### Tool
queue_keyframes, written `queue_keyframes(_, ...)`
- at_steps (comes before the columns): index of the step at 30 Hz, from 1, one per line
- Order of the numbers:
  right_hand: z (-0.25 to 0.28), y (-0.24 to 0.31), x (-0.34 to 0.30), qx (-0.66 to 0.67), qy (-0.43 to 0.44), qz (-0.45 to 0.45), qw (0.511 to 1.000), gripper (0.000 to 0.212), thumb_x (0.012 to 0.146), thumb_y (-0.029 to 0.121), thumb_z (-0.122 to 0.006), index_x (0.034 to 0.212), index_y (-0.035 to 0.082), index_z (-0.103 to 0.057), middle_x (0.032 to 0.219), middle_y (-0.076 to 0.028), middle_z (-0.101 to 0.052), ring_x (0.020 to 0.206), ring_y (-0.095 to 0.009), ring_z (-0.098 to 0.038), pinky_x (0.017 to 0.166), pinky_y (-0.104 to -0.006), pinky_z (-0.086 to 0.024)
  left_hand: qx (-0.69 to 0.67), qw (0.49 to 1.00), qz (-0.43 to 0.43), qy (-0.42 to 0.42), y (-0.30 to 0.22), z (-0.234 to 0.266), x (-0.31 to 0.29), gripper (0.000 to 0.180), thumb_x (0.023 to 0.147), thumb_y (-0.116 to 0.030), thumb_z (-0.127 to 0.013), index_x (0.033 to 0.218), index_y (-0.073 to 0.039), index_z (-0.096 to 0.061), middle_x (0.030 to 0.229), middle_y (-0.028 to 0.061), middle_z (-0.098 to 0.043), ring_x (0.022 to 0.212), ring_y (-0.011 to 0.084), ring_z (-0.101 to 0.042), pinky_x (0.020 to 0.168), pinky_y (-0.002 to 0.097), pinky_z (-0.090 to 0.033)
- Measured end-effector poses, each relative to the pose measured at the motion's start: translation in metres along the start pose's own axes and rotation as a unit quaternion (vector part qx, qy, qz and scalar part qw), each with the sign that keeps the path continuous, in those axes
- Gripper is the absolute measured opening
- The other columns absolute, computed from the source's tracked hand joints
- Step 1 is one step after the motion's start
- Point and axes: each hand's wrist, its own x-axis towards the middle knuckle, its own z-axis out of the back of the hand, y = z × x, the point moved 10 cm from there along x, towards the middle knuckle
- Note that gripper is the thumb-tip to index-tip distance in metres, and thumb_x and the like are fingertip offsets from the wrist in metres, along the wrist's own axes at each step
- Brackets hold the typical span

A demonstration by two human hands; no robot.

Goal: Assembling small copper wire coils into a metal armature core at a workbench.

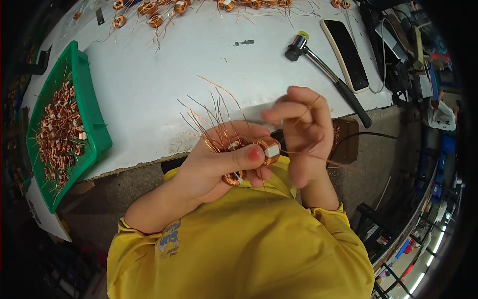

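Observation:
Over the table's near edge, my left hand point(214, 162) is closed round several toroidal coils wound with copper wire. One coil point(269, 149) with a white band sticks out past the thumb tip, and another coil point(233, 178) shows below the thumb. Long thin wire leads point(215, 117) fan up and away from the bunch. My right hand point(308, 129), slightly blurred, is just right of the banded coil. Its fingers are bent but apart from the thumb. A lead from that coil runs across this hand; I see no firm grip on it.
A green tray point(89, 94) heaped with small copper coils point(59, 134) stands at the left. More coils point(155, 20) lie along the table's far side. A mallet point(328, 74) and a phone point(345, 55) rest on the right of the white table point(164, 74). A brown box point(346, 142) stands beyond my right hand.

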Motion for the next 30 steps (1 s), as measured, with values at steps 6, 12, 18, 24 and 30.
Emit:
queue_keyframes(6, -0.010, -0.015, 0.000, -0.143, 0.053, -0.087, 0.984, 0.097, 0.044, 0.004, -0.084, 0.127, -0.001, -0.033, 0.095, -0.014, -0.061, 0.094, -0.022, -0.057, 0.084, -0.0294, -0.043, -0.010, 0.998, -0.055, -0.018, -0.007, 0.002, 0.000, 0.023, 0.078, -0.003, -0.065, 0.098, 0.004, -0.057, 0.090, 0.0133, -0.062, 0.067, 0.0195, -0.063, 0.053, 0.0218, -0.051)
queue_keyframes(12, -0.015, -0.017, 0.003, -0.103, 0.054, -0.101, 0.988, 0.102, 0.040, 0.012, -0.087, 0.126, -0.001, -0.034, 0.096, -0.015, -0.063, 0.092, -0.021, -0.055, 0.086, -0.0301, -0.040, 0.101, 0.992, -0.049, -0.055, -0.006, 0.012, -0.003, 0.035, 0.077, -0.010, -0.068, 0.106, 0.001, -0.053, 0.092, 0.0128, -0.060, 0.071, 0.0190, -0.062, 0.056, 0.0230, -0.049)
queue_keyframes(18, -0.010, -0.017, 0.009, 0.087, -0.018, -0.038, 0.995, 0.096, 0.044, 0.015, -0.088, 0.124, 0.000, -0.036, 0.084, -0.009, -0.063, 0.081, -0.015, -0.053, 0.075, -0.0250, -0.041, 0.070, 0.995, -0.062, -0.022, 0.000, 0.016, -0.002, 0.022, 0.075, 0.000, -0.068, 0.094, 0.003, -0.057, 0.090, 0.0135, -0.062, 0.069, 0.0206, -0.064, 0.056, 0.0199, -0.050)
queue_keyframes(24, -0.002, -0.024, 0.004, 0.270, -0.014, -0.009, 0.963, 0.081, 0.049, -0.007, -0.078, 0.120, -0.002, -0.038, 0.080, -0.010, -0.060, 0.076, -0.016, -0.055, 0.072, -0.0225, -0.044, 0.053, 0.994, -0.086, -0.032, -0.001, 0.007, 0.001, 0.024, 0.074, 0.002, -0.068, 0.095, 0.004, -0.057, 0.089, 0.0138, -0.062, 0.069, 0.0206, -0.064, 0.057, 0.0195, -0.051)
queue_keyframes(30, 0.003, -0.023, 0.001, 0.152, -0.056, -0.048, 0.986, 0.066, 0.058, -0.007, -0.073, 0.115, -0.001, -0.042, 0.076, -0.009, -0.059, 0.072, -0.015, -0.052, 0.068, -0.0243, -0.042, 0.029, 0.992, -0.080, -0.093, -0.004, 0.007, 0.001, 0.024, 0.073, 0.003, -0.068, 0.094, 0.005, -0.056, 0.084, 0.0121, -0.062, 0.070, 0.0189, -0.063, 0.059, 0.0192, -0.050)
